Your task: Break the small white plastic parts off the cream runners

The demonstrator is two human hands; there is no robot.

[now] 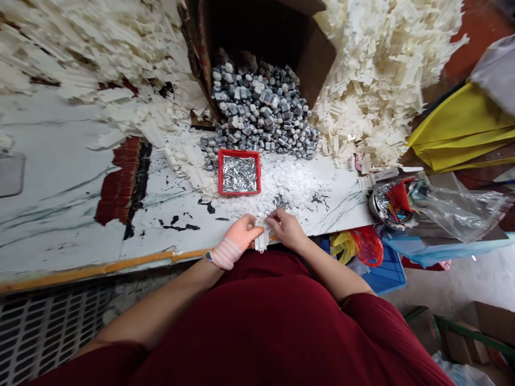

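My left hand [238,239], in a pink glove with a striped cuff, is closed round a white plastic part [261,239] at the table's near edge. My right hand [286,227] is bare and pinches the top of the same part; what is between its fingertips is too small to make out. Just beyond both hands lies a scatter of small white plastic bits [289,187]. A red tray [239,171] of small shiny metal pins sits behind the hands. Past it, grey metal pieces [257,112] spill out of a tipped cardboard box [314,59].
Heaps of white plastic parts rise at the back left [100,48] and back right [382,80]. Yellow cloth [462,134], a metal tin with red items [388,201] and a clear bag [462,206] lie on the right. A blue crate [386,273] stands below the worn white table [60,177].
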